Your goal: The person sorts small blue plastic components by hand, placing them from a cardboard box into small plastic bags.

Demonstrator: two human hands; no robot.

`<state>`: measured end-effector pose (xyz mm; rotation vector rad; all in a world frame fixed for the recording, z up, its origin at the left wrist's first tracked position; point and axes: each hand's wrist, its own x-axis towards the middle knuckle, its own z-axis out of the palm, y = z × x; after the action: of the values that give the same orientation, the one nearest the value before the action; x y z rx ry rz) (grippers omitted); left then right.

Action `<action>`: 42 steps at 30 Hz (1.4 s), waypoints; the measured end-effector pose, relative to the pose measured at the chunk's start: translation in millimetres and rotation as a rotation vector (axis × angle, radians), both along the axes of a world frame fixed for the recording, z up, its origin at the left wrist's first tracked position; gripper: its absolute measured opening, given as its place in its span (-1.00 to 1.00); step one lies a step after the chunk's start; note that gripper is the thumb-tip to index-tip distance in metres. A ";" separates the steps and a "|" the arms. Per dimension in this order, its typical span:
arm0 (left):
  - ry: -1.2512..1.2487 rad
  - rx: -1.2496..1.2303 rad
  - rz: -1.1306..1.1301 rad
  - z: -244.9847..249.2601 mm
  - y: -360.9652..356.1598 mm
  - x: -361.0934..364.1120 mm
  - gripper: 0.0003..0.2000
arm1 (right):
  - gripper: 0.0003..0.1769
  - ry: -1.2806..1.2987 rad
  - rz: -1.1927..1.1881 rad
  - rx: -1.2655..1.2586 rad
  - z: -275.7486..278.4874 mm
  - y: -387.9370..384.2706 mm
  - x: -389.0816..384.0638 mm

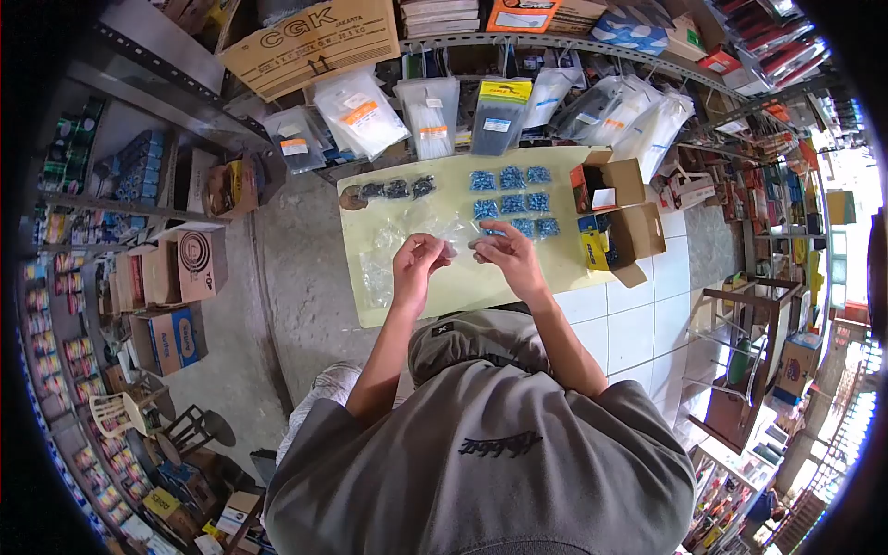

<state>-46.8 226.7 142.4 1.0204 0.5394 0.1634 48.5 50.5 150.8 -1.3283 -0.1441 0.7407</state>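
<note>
Over the middle of the pale yellow table [444,287], my left hand [421,264] and my right hand [511,259] face each other a short way apart. Both have fingers pinched on a clear plastic bag [460,242] between them; its contents cannot be made out. Just beyond my right hand lie several small bags of blue pieces [511,177] in rows. Black-filled bags [397,189] and a round brown item [351,197] lie at the far left of the table. Loose clear bags [377,273] are spread beside my left hand.
Two open cardboard boxes [636,242] stand at the table's right edge. Packs of cable ties [500,116] hang from a shelf beyond the table. At the left are shelves with boxes [171,338] and a cream chair [117,413]. A wooden frame [754,356] stands at the right.
</note>
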 end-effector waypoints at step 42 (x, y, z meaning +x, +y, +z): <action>-0.050 -0.164 -0.571 61.3 -154.3 90.2 -0.81 | -0.79 -0.029 -0.056 0.114 48.0 -175.2 66.6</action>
<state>43.5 72.3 203.7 0.9701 0.1960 -0.3555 115.1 -124.7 198.9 -1.2303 -0.1696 0.6571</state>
